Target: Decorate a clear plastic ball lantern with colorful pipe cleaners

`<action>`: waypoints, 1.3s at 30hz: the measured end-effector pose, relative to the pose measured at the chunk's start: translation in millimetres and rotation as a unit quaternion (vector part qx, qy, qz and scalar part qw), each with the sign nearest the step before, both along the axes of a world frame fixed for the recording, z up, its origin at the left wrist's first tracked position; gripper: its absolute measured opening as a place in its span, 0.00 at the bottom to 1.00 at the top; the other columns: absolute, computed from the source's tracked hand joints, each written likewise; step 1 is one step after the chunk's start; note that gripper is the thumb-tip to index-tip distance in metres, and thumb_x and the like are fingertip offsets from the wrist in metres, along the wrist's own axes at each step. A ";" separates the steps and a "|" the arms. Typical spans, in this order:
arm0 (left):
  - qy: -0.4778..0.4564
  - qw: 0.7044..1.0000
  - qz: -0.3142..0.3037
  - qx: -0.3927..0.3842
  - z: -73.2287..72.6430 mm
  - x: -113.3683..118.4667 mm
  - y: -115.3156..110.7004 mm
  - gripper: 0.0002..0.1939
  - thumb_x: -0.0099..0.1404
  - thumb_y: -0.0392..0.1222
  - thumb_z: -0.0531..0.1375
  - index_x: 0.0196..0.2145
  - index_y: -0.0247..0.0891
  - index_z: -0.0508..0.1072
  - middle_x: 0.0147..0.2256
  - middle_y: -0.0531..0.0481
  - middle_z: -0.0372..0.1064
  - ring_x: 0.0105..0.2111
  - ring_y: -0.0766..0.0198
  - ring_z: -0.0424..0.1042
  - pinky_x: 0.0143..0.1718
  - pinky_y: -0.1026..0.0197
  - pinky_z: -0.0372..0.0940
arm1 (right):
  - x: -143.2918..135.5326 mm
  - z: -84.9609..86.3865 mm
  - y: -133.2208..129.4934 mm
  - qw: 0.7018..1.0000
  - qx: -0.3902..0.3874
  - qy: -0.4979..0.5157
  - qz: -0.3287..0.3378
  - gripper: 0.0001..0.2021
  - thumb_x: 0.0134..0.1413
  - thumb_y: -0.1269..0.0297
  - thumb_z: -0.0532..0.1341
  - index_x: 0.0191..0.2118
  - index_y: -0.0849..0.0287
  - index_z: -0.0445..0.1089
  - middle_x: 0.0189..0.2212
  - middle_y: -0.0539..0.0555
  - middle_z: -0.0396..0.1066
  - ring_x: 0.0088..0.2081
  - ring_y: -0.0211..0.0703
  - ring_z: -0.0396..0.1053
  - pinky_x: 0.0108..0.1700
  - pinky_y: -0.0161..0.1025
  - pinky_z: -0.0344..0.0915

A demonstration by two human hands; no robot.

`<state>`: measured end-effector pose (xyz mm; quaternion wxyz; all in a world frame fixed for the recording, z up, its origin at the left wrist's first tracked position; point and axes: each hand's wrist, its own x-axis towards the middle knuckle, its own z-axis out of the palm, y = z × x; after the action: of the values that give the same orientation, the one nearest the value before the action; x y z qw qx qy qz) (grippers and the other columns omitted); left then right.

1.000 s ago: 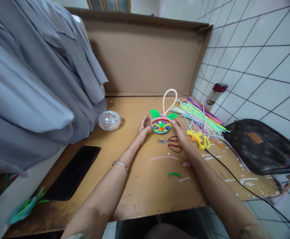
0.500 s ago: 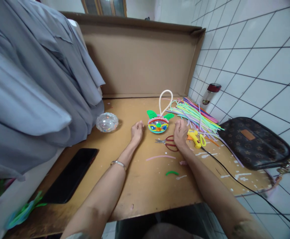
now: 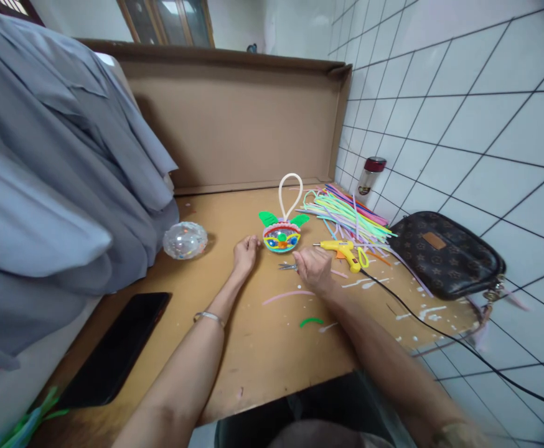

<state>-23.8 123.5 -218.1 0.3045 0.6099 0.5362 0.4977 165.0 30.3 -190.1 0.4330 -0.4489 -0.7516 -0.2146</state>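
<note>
green-eared clear plastic ball [image 3: 279, 236] is flanked by the left hand [image 3: 246, 254], curled together; silver-bladed scissors [image 3: 287, 266] are partly hidden by the right hand [image 3: 314, 269], grip unclear.

Shiny plastic and metal among matt surfaces
The decorated ornament [image 3: 281, 236] and clear ball [image 3: 185, 241] look like glossy, see-through plastic; the glue gun [image 3: 345, 251] is smooth yellow plastic. The scissors [image 3: 288, 266] show metal blades, the bangle [image 3: 209, 317] a metallic sheen. Matt cardboard panel [image 3: 239, 118], soft dull cloth [image 3: 61, 162], smooth wall tiles [image 3: 468, 124], wooden-looking table [image 3: 257, 354], leather-like bag [image 3: 444, 258].
</note>
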 end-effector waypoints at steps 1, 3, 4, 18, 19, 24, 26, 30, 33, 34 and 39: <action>0.002 1.000 -0.001 -0.001 0.3 -0.6 -0.9 0.16 0.65 0.48 0.49 0.24 0.38 0.67 0.19 0.55 0.59 0.22 0.66 0.59 0.27 0.64 0.55 | -0.9 -1.5 -1.0 1.000 0.004 -0.003 0.006 0.20 0.69 0.62 0.46 0.24 0.55 0.61 0.18 0.50 0.60 0.23 0.41 0.56 0.30 0.42 0.46; 0.001 1.000 -0.002 0.002 0.4 -2.1 -2.9 0.15 0.65 0.47 0.49 0.25 0.38 0.67 0.20 0.54 0.61 0.22 0.66 0.60 0.28 0.64 0.57 | -2.7 -4.8 -1.7 1.000 0.013 -0.007 0.012 0.19 0.68 0.65 0.47 0.24 0.55 0.60 0.19 0.50 0.60 0.22 0.41 0.56 0.30 0.42 0.47; 0.000 1.000 -0.003 0.004 0.1 -2.9 -3.8 0.14 0.64 0.46 0.49 0.26 0.38 0.67 0.20 0.54 0.61 0.22 0.66 0.60 0.28 0.64 0.57 | -3.5 -6.5 -1.5 1.000 0.014 -0.008 0.012 0.18 0.68 0.66 0.47 0.24 0.55 0.60 0.19 0.50 0.60 0.22 0.41 0.56 0.30 0.42 0.47; 0.031 0.998 0.041 0.021 -2.9 -2.0 -7.1 0.13 0.62 0.44 0.50 0.24 0.39 0.67 0.21 0.53 0.63 0.25 0.64 0.63 0.32 0.63 0.58 | -0.7 -16.8 2.4 0.999 -0.015 0.037 0.020 0.11 0.52 0.77 0.48 0.31 0.56 0.64 0.24 0.52 0.66 0.27 0.44 0.62 0.32 0.40 0.55; 0.036 0.998 0.046 0.020 -2.2 -1.8 -8.1 0.13 0.62 0.44 0.50 0.23 0.39 0.67 0.21 0.53 0.64 0.25 0.64 0.63 0.32 0.63 0.58 | -0.6 -17.5 3.0 0.999 -0.019 0.040 0.022 0.11 0.52 0.77 0.48 0.32 0.56 0.64 0.24 0.53 0.66 0.27 0.45 0.62 0.33 0.40 0.56; 0.047 0.997 0.056 0.010 0.6 -0.9 -12.7 0.13 0.62 0.44 0.50 0.24 0.39 0.68 0.21 0.52 0.65 0.26 0.62 0.65 0.31 0.62 0.58 | -0.4 -19.6 4.5 0.998 -0.021 0.044 0.029 0.11 0.52 0.77 0.49 0.34 0.57 0.66 0.26 0.53 0.68 0.28 0.45 0.64 0.33 0.39 0.58; 0.057 0.997 0.045 0.003 0.8 -0.7 -13.8 0.13 0.62 0.44 0.50 0.24 0.39 0.68 0.21 0.52 0.65 0.25 0.62 0.64 0.31 0.62 0.58 | -0.2 -19.9 4.8 0.998 -0.020 0.045 0.029 0.12 0.53 0.77 0.49 0.36 0.57 0.66 0.27 0.54 0.70 0.28 0.45 0.66 0.33 0.39 0.59; 0.100 0.995 0.020 -0.014 0.0 -0.6 -14.5 0.12 0.61 0.44 0.52 0.23 0.39 0.68 0.20 0.53 0.63 0.24 0.63 0.62 0.29 0.62 0.55 | 0.4 -21.1 5.8 0.998 -0.024 0.051 0.030 0.12 0.54 0.77 0.49 0.38 0.58 0.67 0.29 0.55 0.72 0.29 0.45 0.68 0.34 0.39 0.61; 0.120 0.993 0.006 -0.013 -0.2 -0.6 -15.0 0.12 0.61 0.44 0.52 0.24 0.39 0.69 0.21 0.53 0.64 0.25 0.63 0.62 0.30 0.62 0.55 | 0.4 -22.3 7.3 0.997 -0.019 0.067 0.029 0.13 0.55 0.76 0.49 0.39 0.58 0.68 0.29 0.55 0.73 0.30 0.45 0.70 0.34 0.39 0.62; 0.125 0.992 0.003 -0.011 -0.1 -0.7 -15.3 0.12 0.61 0.44 0.52 0.24 0.39 0.69 0.21 0.53 0.64 0.25 0.63 0.62 0.30 0.62 0.54 | 0.3 -22.5 7.9 0.997 -0.020 0.074 0.027 0.13 0.56 0.76 0.49 0.40 0.58 0.68 0.29 0.55 0.74 0.30 0.45 0.70 0.34 0.39 0.62; 0.137 0.991 -0.002 -0.013 0.7 -0.4 -16.5 0.11 0.62 0.44 0.53 0.25 0.39 0.69 0.21 0.53 0.64 0.26 0.63 0.63 0.30 0.62 0.55 | -0.6 -22.9 10.4 0.991 -0.029 0.124 0.033 0.13 0.60 0.74 0.49 0.41 0.57 0.69 0.31 0.55 0.75 0.31 0.45 0.72 0.35 0.39 0.64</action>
<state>-24.2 107.0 -217.5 0.2375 0.6693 0.5781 0.4017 164.5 40.7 -212.9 0.5166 -0.4597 -0.7122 -0.1210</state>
